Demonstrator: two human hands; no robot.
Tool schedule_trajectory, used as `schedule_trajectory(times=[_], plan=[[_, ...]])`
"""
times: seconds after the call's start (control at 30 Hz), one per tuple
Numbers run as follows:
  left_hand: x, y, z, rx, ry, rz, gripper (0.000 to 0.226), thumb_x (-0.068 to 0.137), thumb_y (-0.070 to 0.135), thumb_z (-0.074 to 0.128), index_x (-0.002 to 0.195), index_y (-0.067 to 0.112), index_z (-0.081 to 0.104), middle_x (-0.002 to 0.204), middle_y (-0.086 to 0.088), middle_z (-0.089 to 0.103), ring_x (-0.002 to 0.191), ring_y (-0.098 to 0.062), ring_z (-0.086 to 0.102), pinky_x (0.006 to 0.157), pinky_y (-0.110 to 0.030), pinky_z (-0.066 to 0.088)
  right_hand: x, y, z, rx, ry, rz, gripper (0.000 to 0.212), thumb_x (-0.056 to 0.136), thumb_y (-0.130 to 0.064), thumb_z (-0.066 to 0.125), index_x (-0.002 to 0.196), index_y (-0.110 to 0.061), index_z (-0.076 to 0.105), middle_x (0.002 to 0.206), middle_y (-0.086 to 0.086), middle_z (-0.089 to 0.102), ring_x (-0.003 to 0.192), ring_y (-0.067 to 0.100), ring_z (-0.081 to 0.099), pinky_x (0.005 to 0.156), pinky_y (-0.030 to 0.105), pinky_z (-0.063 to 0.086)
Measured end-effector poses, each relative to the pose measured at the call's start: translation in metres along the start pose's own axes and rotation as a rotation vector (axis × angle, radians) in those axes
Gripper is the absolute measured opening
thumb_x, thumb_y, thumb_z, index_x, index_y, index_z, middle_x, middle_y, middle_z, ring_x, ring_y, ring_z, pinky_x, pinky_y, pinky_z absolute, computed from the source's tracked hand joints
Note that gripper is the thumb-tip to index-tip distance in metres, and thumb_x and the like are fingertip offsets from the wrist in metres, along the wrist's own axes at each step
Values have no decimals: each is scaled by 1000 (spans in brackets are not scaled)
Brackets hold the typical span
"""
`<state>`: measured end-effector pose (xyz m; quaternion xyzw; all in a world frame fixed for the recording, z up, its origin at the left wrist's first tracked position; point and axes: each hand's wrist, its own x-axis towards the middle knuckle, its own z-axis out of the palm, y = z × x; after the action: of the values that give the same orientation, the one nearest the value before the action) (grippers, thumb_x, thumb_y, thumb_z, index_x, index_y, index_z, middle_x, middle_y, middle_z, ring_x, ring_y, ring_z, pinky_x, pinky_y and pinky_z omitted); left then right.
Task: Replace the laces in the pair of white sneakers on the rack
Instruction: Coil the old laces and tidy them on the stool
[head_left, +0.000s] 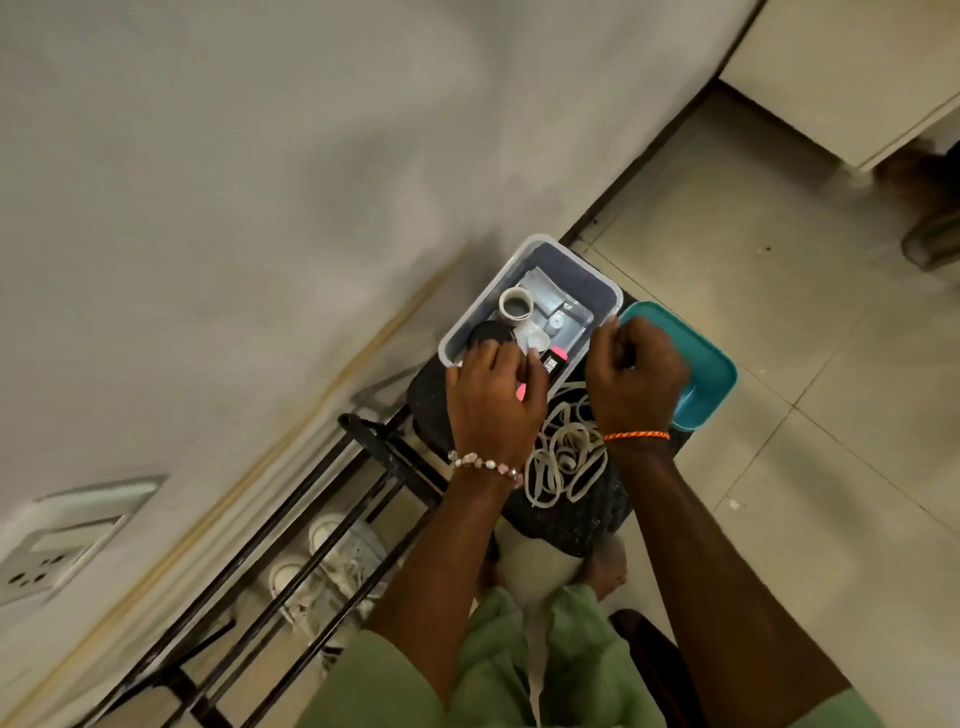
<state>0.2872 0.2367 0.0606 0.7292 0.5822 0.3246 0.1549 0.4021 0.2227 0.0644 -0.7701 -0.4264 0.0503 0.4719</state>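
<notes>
Two white sneakers stand on a lower shelf of the black metal rack, behind its bars. A loose pile of white laces lies on a black woven seat between my wrists. A clear plastic box sits at the seat's far end, holding a roll of tape and small items. My left hand reaches into the box with its fingers curled round a black and pink pack. My right hand is curled at the box's right wall, thumb on the rim.
A teal lid lies to the right of the box, partly under my right hand. The wall with a switch socket runs along the left. Tiled floor spreads to the right, with a white cabinet at the top right.
</notes>
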Motion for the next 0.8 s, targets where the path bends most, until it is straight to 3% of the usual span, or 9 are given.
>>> schedule_trajectory(times=[0.17,0.27,0.37,0.47,0.53,0.63,0.8], plan=[[-48,-9,-37,16,38,-69,28,87,21,58,62,13,48,63,-2,48,61,-21,46,60,-33,35,-47,-14,-15,-73,-89,-22,34,86,-16,51,56,-19,34,49,-2,30,45,20,32,51,28,28],[-67,-11,-46,49,-83,-163,26,90,28,50,69,14,55,69,-2,54,67,-20,51,63,-32,40,-67,-11,-24,-133,-180,73,32,86,-25,51,58,-14,41,52,5,42,50,26,44,50,36,38],[-91,-13,-48,61,-247,-263,19,92,24,48,85,12,62,82,-6,61,77,-22,57,68,-33,43,-95,-4,-35,-243,-386,159,24,86,-25,60,68,-15,47,65,5,50,64,26,50,58,31,36],[-119,-16,-51,62,-328,-360,17,93,16,50,100,8,63,97,-10,63,91,-24,58,76,-32,42,-129,6,-43,-314,-577,14,13,80,-15,69,80,-7,59,82,12,58,79,30,56,62,35,46],[-133,-18,-53,62,-355,-391,20,94,15,49,107,6,62,105,-12,62,97,-24,57,81,-32,42,-147,18,-43,-368,-656,-98,20,74,-12,75,88,-3,64,87,17,60,80,35,57,63,38,51],[-152,-21,-53,66,-386,-407,23,95,15,48,111,6,61,109,-12,60,101,-24,55,81,-30,43,-160,27,-39,-416,-677,-49,25,77,-11,73,98,-1,66,94,20,61,84,38,58,68,42,53],[-163,-24,-48,37,-393,-442,26,95,13,47,117,5,58,116,-14,57,106,-25,55,80,-30,45,-168,32,-33,-395,-632,-106,11,81,-4,68,92,-1,68,90,20,62,80,36,58,66,39,50]])
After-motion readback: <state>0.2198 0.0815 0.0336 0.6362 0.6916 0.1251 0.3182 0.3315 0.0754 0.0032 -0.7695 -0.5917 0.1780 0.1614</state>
